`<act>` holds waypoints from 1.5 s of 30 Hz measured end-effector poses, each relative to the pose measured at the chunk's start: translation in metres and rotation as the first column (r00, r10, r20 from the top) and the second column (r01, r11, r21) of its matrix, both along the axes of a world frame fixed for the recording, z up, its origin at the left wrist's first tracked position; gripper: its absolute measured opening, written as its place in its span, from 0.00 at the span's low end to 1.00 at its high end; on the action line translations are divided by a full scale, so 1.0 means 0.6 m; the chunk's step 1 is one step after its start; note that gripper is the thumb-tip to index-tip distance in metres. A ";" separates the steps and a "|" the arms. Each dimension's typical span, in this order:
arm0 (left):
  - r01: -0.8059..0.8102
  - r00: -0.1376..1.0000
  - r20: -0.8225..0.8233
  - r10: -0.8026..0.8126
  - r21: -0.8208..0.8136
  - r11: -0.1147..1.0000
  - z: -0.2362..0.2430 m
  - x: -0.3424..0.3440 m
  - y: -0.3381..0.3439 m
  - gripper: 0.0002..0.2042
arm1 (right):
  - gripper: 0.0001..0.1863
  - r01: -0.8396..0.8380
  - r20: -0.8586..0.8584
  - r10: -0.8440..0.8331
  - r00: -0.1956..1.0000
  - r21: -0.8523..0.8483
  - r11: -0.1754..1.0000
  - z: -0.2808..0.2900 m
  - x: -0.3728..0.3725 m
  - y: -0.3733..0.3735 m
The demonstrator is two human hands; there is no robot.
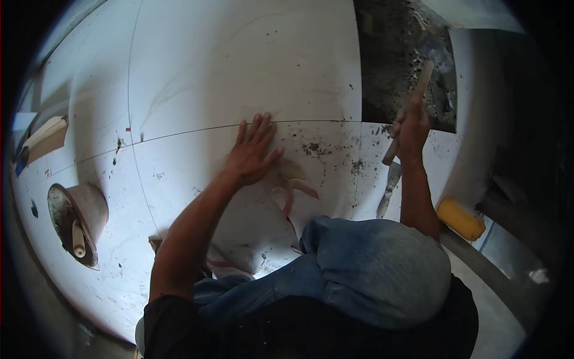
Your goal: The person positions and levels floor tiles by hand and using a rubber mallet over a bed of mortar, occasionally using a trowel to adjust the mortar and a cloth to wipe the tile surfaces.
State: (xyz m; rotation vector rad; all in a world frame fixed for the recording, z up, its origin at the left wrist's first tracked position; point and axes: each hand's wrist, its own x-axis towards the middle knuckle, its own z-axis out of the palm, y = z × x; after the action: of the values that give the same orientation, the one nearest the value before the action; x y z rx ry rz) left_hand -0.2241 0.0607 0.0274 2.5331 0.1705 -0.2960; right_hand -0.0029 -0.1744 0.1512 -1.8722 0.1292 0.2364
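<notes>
My left hand [256,152] lies flat with its fingers spread on a large white floor tile [197,179], fingertips at the joint with the tile beyond. At the right, my right hand [412,130] is closed around the wooden handle of a mallet [426,78]. Its pale, translucent-looking head is blurred over the untiled gap [388,66], where dark rough bedding shows. Whether the head touches anything there I cannot tell. Just below my right hand, a narrow flat-bladed tool [390,190], smeared with mortar, rests on the tile.
A dirty bucket [89,206] lies tipped at the left, a round-ended handle inside. Beyond it sits an open cardboard-like piece [49,139]. Dark crumbs [314,148] litter the tile joint. Pinkish straps [290,200] show near my knee [382,269]. A yellow object [460,219] lies at right.
</notes>
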 end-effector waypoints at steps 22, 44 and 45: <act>-0.508 0.855 0.064 0.515 0.311 0.804 -0.020 -0.006 0.120 0.44 | 0.13 -0.610 0.138 0.655 0.743 -0.264 0.747 -0.060 -0.151 0.141; -0.544 0.838 0.127 0.531 0.268 0.795 -0.031 -0.016 0.125 0.44 | 0.18 -0.715 -0.181 0.757 0.628 -0.518 0.470 -0.155 -0.122 0.113; -0.549 0.834 0.123 0.537 0.269 0.791 -0.031 -0.017 0.124 0.44 | 0.18 -0.650 -0.214 0.616 0.759 -0.322 0.689 -0.144 -0.124 0.114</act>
State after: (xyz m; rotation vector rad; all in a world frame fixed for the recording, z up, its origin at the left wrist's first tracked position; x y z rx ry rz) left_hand -0.2344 0.1350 0.0091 2.6331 0.9779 0.0182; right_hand -0.0773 -0.1060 0.0648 -2.2424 -0.4682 0.8297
